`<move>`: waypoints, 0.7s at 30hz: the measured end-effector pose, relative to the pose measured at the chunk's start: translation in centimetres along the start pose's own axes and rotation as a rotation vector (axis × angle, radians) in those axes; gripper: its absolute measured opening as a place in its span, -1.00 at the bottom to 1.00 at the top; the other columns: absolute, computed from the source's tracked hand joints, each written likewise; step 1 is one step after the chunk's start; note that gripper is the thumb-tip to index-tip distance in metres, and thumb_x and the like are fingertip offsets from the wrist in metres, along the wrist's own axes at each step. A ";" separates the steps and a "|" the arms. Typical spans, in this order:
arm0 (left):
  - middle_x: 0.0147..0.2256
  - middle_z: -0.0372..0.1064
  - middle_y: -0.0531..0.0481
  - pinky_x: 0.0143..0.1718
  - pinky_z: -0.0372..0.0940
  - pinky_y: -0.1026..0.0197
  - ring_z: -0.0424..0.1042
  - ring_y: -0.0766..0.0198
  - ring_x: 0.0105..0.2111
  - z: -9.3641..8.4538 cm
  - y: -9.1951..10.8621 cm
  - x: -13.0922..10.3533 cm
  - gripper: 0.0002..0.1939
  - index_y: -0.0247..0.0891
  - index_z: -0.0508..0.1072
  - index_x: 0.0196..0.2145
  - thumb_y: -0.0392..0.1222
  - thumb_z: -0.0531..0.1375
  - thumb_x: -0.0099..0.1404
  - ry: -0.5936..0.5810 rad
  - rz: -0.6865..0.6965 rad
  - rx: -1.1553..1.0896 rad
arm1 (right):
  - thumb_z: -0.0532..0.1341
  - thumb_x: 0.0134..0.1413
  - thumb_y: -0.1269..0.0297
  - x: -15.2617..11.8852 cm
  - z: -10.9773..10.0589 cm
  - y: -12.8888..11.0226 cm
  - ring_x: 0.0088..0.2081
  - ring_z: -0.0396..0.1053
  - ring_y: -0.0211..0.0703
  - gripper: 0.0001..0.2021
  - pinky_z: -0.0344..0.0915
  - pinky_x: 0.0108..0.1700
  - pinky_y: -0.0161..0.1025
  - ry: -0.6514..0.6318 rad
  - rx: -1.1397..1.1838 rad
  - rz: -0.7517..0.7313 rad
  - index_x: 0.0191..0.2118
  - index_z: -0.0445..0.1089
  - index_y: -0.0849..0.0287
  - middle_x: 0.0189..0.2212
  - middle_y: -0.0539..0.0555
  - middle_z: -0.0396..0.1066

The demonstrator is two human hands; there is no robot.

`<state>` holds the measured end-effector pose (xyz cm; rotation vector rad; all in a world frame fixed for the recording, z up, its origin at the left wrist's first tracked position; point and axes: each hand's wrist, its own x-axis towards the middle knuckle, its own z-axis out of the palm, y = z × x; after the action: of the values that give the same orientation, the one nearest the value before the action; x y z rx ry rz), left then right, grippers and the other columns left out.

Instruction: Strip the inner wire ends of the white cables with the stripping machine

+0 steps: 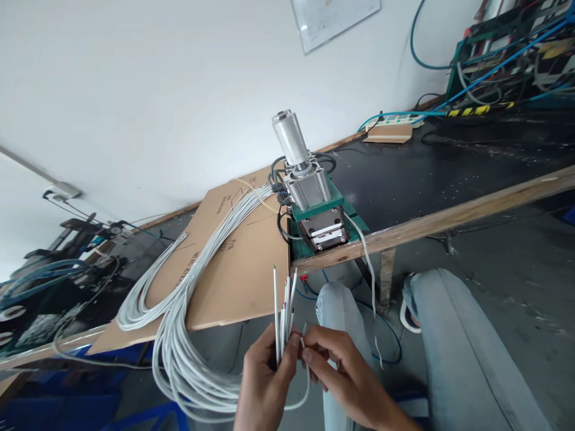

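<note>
My left hand (268, 374) is closed around several white cables (283, 320), whose ends point upward at uneven heights. Close beside it, my right hand (339, 368) pinches one white cable (306, 374) near its tip, and that cable bends down below the fingers. The fingertips of both hands meet or nearly meet. From the left hand the cables lead into a thick looped bundle (193, 383) that hangs over the bench edge and runs up across a cardboard sheet (251, 269). Beyond my hands stands a small press with a silver cylinder (290, 139) and a green plate (320, 202).
A wooden edge (449, 216) borders the black bench top (404, 179). A power strip (395, 121) and blue hoses lie towards the back right, near cluttered machinery (507, 66). More equipment (49, 293) sits at left. My knees (449, 323) are below the bench edge.
</note>
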<state>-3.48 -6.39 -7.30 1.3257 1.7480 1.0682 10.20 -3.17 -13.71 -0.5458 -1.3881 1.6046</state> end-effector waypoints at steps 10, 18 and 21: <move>-0.62 0.04 0.20 -0.59 -0.05 0.33 -0.04 0.37 -0.60 0.0 -0.4 0.4 -0.76 -0.24 0.39 -0.47 -0.08 0.21 0.28 -0.070 0.029 0.044 | 0.13 0.36 0.16 0.0 -0.7 -0.4 -0.43 0.27 -0.24 -0.73 0.11 -0.44 -0.34 -0.039 -0.151 -0.005 -0.38 0.35 0.13 -0.49 -0.06 0.29; -0.59 0.03 0.17 -0.55 -0.05 0.32 -0.04 0.35 -0.56 -0.2 -0.2 0.2 -0.82 -0.25 0.35 -0.51 -0.15 0.18 0.19 -0.094 0.063 0.197 | 0.11 0.41 0.17 -0.2 -0.5 0.0 -0.41 0.33 -0.23 -0.72 0.18 -0.35 -0.31 0.032 -0.252 -0.120 -0.34 0.38 0.14 -0.46 -0.03 0.36; -0.59 -0.01 0.18 -0.55 -0.06 0.31 -0.07 0.34 -0.56 -0.3 -0.1 0.0 -0.85 -0.24 0.37 -0.49 -0.18 0.15 0.21 -0.100 0.054 0.266 | 0.10 0.43 0.19 -0.2 -1.4 -0.5 -0.42 0.31 -0.23 -0.73 0.17 -0.35 -0.30 -0.015 -0.334 -0.118 -0.35 0.35 0.12 -0.46 -0.04 0.35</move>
<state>-3.78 -6.42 -7.23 1.5669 1.8344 0.8023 11.60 -2.63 -13.66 -0.6337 -1.6811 1.2931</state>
